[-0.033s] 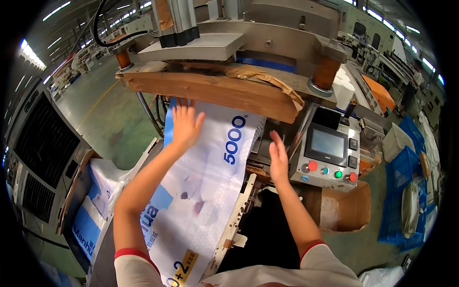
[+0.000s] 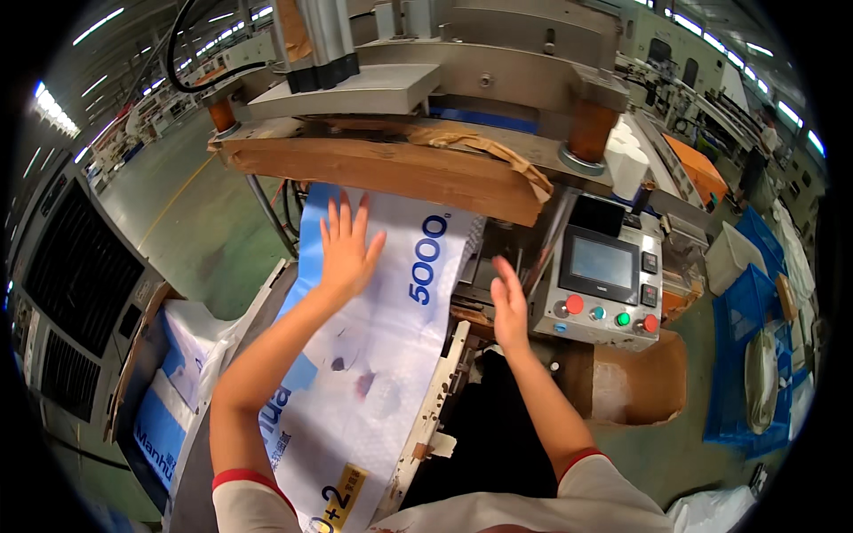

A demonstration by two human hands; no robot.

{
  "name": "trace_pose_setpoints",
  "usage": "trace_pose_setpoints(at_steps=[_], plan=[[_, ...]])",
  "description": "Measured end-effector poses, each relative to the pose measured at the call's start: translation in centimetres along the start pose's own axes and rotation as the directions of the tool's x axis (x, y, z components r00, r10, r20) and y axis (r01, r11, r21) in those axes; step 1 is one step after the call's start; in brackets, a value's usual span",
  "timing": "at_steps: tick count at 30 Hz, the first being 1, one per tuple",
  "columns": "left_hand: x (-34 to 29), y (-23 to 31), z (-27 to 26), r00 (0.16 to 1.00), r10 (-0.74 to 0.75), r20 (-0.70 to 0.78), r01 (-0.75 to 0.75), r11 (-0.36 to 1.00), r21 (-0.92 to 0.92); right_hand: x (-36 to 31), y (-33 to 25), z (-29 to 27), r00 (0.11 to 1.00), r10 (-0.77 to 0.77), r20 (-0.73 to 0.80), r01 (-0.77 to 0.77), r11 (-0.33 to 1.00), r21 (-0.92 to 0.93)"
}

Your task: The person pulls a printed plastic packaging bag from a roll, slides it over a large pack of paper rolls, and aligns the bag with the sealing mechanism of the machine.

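While the left hand [image 2: 349, 258] lies flat, fingers fanned, on the white-and-blue printed sheet [image 2: 378, 391], head view has the right hand [image 2: 509, 306] raised just beside it, fingers extended and close together, holding nothing. Sheet slopes along the machine bed, far end hidden at the brown bar [image 2: 382, 171]. Control panel [image 2: 548, 306] (red and green buttons) sits right of the right hand.

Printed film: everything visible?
The film looks like glossy plastic: white with blue areas, blue lettering, a yellow patch. It lies spread lengthwise, slightly rippled, its far end hidden beneath the brown beam. The left hand seems to rest on it, fingers spread; the open right hand is off its right edge.
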State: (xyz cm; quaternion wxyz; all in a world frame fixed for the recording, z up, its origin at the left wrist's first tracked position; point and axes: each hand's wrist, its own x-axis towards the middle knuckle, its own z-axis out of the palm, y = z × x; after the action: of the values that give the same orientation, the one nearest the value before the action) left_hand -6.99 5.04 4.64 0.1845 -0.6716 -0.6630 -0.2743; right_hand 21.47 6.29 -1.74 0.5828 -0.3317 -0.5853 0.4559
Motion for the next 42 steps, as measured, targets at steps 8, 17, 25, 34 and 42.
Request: trace_pose_setpoints(at_steps=[8,17,25,34,42], plan=[[-7.7,4.1,2.0,0.932,-0.096,0.35,0.099,0.995,0.008,-12.7,7.4,-5.7,0.996,-0.073,-0.05,0.016,0.704,-0.71],[-7.4,4.2,1.8,0.913,-0.119,0.39,0.133,0.991,-0.007,-13.0,6.6,-7.2,0.999,0.003,0.035,0.023,0.7,-0.714],[-7.2,4.4,1.5,0.907,-0.131,0.401,0.149,0.989,-0.014,-13.9,7.4,-6.6,0.991,-0.03,0.134,0.124,0.608,-0.784],[-7.4,4.3,1.5,0.912,-0.127,0.391,0.15,0.988,-0.029,-14.3,7.4,-6.3,0.975,-0.018,0.22,0.196,0.536,-0.822],[-7.4,4.4,1.5,0.918,-0.118,0.378,0.133,0.991,-0.015,-14.4,7.5,-6.4,0.971,-0.062,0.232,0.23,0.519,-0.823]])
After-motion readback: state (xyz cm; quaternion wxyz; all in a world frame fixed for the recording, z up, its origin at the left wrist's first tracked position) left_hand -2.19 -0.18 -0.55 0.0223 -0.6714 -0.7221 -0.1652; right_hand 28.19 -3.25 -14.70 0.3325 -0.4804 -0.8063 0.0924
